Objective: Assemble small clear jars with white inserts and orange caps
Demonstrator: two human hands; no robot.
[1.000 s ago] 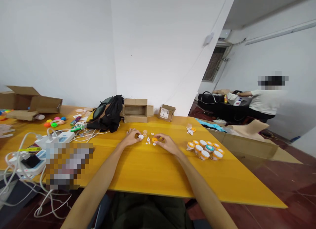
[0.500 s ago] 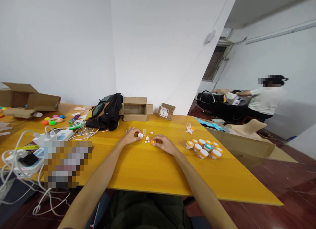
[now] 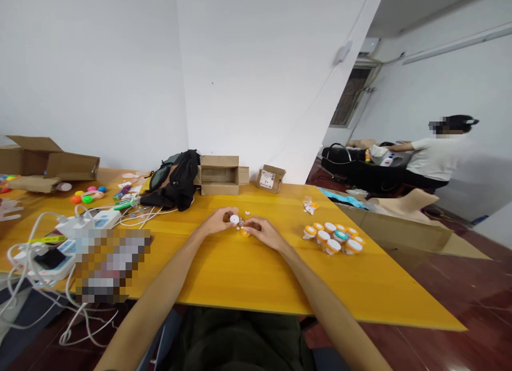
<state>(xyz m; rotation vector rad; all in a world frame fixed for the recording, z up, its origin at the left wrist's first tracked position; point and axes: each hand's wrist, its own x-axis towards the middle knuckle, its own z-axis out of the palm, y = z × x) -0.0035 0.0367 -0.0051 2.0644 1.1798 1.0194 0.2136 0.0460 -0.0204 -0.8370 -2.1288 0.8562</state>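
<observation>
My left hand point(image 3: 222, 220) is closed in a pinch on a white round disc point(image 3: 234, 220), held above the table with its flat face toward me. My right hand point(image 3: 262, 231) is just to the right, thumb and fingertips pinched together over a few small white parts point(image 3: 241, 222); whatever is between those fingertips is too small to make out. Below the right fingertips is an orange ring point(image 3: 245, 233). Another small white piece point(image 3: 247, 212) lies a little farther back.
Several small jars with orange-and-white lids point(image 3: 333, 246), one teal point(image 3: 340, 235), stand at the right. White and orange parts point(image 3: 310, 206) lie behind them. Cardboard boxes point(image 3: 220, 188), a black bag point(image 3: 178, 187), and power strips point(image 3: 106, 220) with cables occupy the back and left. A person point(image 3: 436, 155) works beyond.
My left hand has brought the white disc rightward, closer to my right hand. My right fingertips have moved off the orange ring to the small white parts.
</observation>
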